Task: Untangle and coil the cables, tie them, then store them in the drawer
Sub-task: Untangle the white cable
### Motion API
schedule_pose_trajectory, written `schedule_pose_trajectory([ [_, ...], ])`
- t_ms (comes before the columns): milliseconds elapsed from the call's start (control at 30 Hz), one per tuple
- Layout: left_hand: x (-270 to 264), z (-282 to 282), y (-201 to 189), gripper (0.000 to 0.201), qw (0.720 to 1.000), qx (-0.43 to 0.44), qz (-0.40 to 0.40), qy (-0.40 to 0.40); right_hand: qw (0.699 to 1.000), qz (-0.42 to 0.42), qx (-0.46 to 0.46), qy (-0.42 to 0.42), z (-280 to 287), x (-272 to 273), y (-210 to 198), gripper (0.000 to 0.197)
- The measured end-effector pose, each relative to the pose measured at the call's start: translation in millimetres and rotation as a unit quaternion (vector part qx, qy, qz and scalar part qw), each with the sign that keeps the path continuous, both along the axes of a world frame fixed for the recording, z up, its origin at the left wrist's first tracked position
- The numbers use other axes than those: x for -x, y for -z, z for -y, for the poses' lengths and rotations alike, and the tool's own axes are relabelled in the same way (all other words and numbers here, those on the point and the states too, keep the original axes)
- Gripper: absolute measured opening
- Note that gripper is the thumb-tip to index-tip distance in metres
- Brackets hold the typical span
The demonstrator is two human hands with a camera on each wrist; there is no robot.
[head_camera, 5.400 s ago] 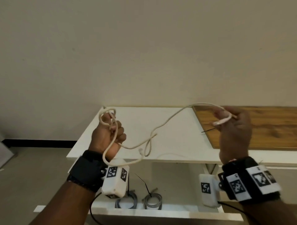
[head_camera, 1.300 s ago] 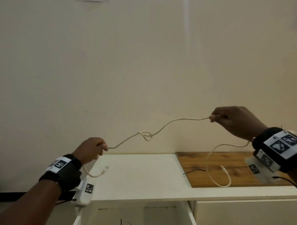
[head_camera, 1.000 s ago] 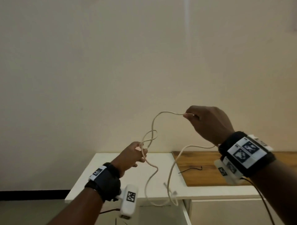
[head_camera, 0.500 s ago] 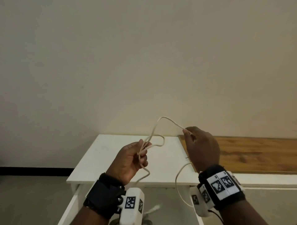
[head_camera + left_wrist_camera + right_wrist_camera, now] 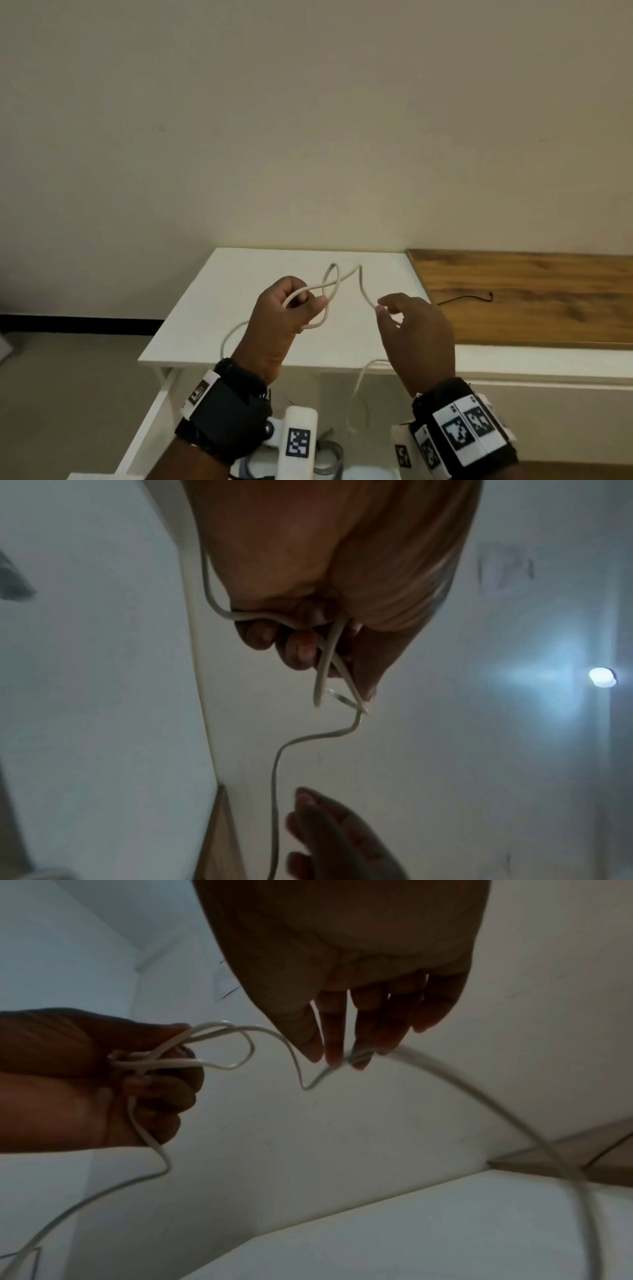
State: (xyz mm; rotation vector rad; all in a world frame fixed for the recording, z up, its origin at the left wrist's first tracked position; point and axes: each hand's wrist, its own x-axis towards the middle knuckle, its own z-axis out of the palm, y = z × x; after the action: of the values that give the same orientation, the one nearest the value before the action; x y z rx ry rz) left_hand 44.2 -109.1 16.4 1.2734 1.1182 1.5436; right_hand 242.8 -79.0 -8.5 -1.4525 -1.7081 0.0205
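A white cable (image 5: 330, 284) forms small crossed loops above the white table (image 5: 239, 315). My left hand (image 5: 291, 308) grips these loops in curled fingers (image 5: 301, 647), seen too in the right wrist view (image 5: 85, 1069). From there the cable (image 5: 253, 1049) bends across to my right hand (image 5: 411, 329), which pinches it lightly between thumb and nearly straight fingertips (image 5: 334, 1053). The rest of the cable hangs below the right hand toward the open drawer (image 5: 150, 421). In the left wrist view the cable (image 5: 274, 764) runs down past the right hand (image 5: 335, 840).
Grey coiled cables (image 5: 329, 455) lie in the drawer under my wrists. A black tie (image 5: 466, 298) lies on the wooden top (image 5: 548, 308) at the right. A plain wall stands behind the table.
The hands, wide apart with the cable stretched a second ago, have come close and dropped lower. Loops have gathered in my left hand; my right-hand fingers have straightened along the cable.
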Motion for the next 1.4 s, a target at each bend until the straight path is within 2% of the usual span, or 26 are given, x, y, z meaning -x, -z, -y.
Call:
schedule_pose_trajectory([
  [100, -10, 6, -3, 0.03, 0.99, -0.067, -0.124, -0.029, 0.997, -0.02, -0.078, -0.01, 8, 1, -9, 0.023],
  [200, -18, 12, -9, 0.026, 0.975, -0.102, -0.198, -0.029, 0.98, 0.004, -0.155, -0.128, 23, 7, -31, 0.029],
  [267, -19, 15, -11, 0.025, 0.966, -0.117, -0.232, -0.018, 0.972, 0.053, -0.168, -0.157, 28, 9, -39, 0.026],
  [400, -18, 15, -8, 0.031, 0.931, -0.163, -0.323, -0.042, 0.975, 0.096, -0.17, -0.107, 26, 0, -32, 0.007],
  [500, -21, 13, -1, 0.024, 0.891, -0.197, -0.384, -0.143, 0.977, 0.034, -0.18, -0.108, 27, 1, -27, 0.005],
  [567, -24, 12, 5, 0.02, 0.855, -0.167, -0.422, -0.251, 0.976, -0.008, -0.186, -0.116, 31, 7, -25, 0.005],
  [600, -25, 11, 7, 0.028, 0.845, -0.134, -0.417, -0.306, 0.974, -0.024, -0.191, -0.118, 33, 9, -24, 0.005],
  [633, -26, 12, 9, 0.042, 0.848, -0.091, -0.392, -0.346, 0.973, -0.035, -0.196, -0.117, 35, 11, -25, 0.006],
  [667, -28, 13, 9, 0.054, 0.869, -0.035, -0.343, -0.356, 0.972, -0.043, -0.2, -0.114, 37, 13, -26, 0.008],
  [700, -31, 14, 4, 0.062, 0.902, 0.035, -0.272, -0.333, 0.972, -0.045, -0.202, -0.109, 39, 15, -28, 0.011],
  [733, -34, 15, -2, 0.067, 0.936, 0.116, -0.185, -0.275, 0.973, -0.047, -0.201, -0.102, 41, 18, -29, 0.015],
  [767, -37, 17, -8, 0.071, 0.959, 0.19, -0.09, -0.192, 0.974, -0.05, -0.196, -0.096, 43, 21, -29, 0.017],
  [833, -42, 23, -14, 0.067, 0.957, 0.279, 0.079, -0.017, 0.979, -0.067, -0.169, -0.091, 49, 29, -26, 0.019],
  [867, -43, 25, -17, 0.06, 0.951, 0.28, 0.129, 0.032, 0.982, -0.077, -0.143, -0.095, 51, 33, -23, 0.019],
  [900, -44, 26, -17, 0.054, 0.954, 0.265, 0.136, 0.042, 0.984, -0.092, -0.11, -0.105, 52, 36, -20, 0.017],
  [1000, -43, 23, -14, 0.041, 0.981, 0.176, 0.036, -0.078, 0.98, -0.147, -0.029, -0.128, 51, 42, -17, 0.013],
  [1100, -34, 19, -8, 0.043, 0.978, 0.091, -0.081, -0.171, 0.976, -0.168, -0.005, -0.142, 50, 43, -23, 0.015],
  [1167, -19, 14, 1, 0.044, 0.953, 0.055, -0.194, -0.227, 0.962, -0.213, 0.029, -0.171, 53, 41, -32, 0.016],
  [1267, 12, 7, 8, 0.048, 0.875, 0.046, -0.368, -0.31, 0.928, -0.288, 0.114, -0.206, 59, 35, -50, 0.025],
  [1333, 26, 6, 9, 0.046, 0.84, 0.04, -0.425, -0.335, 0.906, -0.277, 0.217, -0.234, 60, 26, -63, 0.031],
  [1400, 34, 7, 6, 0.046, 0.83, 0.042, -0.435, -0.346, 0.864, -0.253, 0.329, -0.287, 62, 12, -79, 0.035],
])
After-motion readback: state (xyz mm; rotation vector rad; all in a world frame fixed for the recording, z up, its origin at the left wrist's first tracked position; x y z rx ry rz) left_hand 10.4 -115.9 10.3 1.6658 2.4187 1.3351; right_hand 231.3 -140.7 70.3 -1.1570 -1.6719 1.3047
